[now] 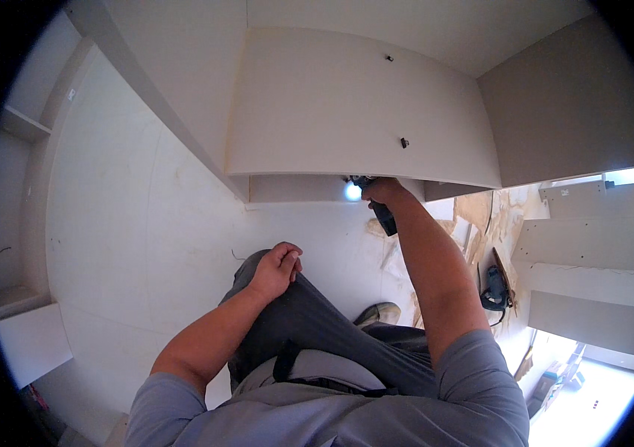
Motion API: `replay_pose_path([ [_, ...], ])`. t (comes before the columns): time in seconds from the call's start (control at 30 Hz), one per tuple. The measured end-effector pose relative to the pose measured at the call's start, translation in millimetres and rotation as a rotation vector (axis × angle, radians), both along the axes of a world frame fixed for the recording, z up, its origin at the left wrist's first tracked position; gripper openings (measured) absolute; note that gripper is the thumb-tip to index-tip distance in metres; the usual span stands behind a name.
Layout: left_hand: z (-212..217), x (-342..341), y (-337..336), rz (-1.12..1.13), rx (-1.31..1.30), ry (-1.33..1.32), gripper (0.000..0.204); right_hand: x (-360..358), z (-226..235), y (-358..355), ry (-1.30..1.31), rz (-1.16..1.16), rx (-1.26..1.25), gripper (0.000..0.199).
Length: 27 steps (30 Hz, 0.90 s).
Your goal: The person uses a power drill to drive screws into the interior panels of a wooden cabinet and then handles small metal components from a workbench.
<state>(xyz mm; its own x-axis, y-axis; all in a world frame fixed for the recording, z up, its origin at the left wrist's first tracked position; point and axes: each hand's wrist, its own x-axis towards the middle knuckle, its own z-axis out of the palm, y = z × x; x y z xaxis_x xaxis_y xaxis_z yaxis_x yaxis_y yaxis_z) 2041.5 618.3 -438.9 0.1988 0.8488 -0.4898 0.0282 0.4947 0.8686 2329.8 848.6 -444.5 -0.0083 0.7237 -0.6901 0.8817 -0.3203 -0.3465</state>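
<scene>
My right hand (pixel 382 191) grips a dark cordless drill (pixel 385 219) by its handle, just below the front edge of a pale cabinet shelf (pixel 354 104). The drill's lamp throws a bright spot on the panel (pixel 298 188) under the shelf. Its tip is partly hidden by the shelf edge, so I cannot see what it touches. Two small dark fittings, one farther back (pixel 389 58) and one nearer (pixel 405 142), sit on the shelf. Over my bent knee (pixel 256 270) rests my left hand (pixel 276 272), its fingers curled closed; whatever they may hold is hidden.
Upright cabinet panels rise at the left (pixel 164 82) and right (pixel 570 97) of the shelf. On the floor at right lie torn brown cardboard (pixel 473 208) and a dark power tool (pixel 494 290). Beyond them are pale boards (pixel 593 242). My shoe (pixel 379 314) is below the drill.
</scene>
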Motion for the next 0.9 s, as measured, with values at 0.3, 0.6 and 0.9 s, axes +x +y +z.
replay_pose_path([
  [0.3, 0, 1, 2, -0.006, -0.013, -0.001, 0.018, 3, -10, -6, 0.247, -0.32, 0.02, 0.023],
  [0.6, 1, 2, 2, -0.007, -0.006, -0.024, 0.018, 3, -2, -7, 0.088, -0.137, 0.043, 0.034],
  [0.9, -2, 2, 1, -0.006, -0.012, -0.004, 0.017, 2, 5, -6, -0.068, 0.063, 0.136, 0.031],
])
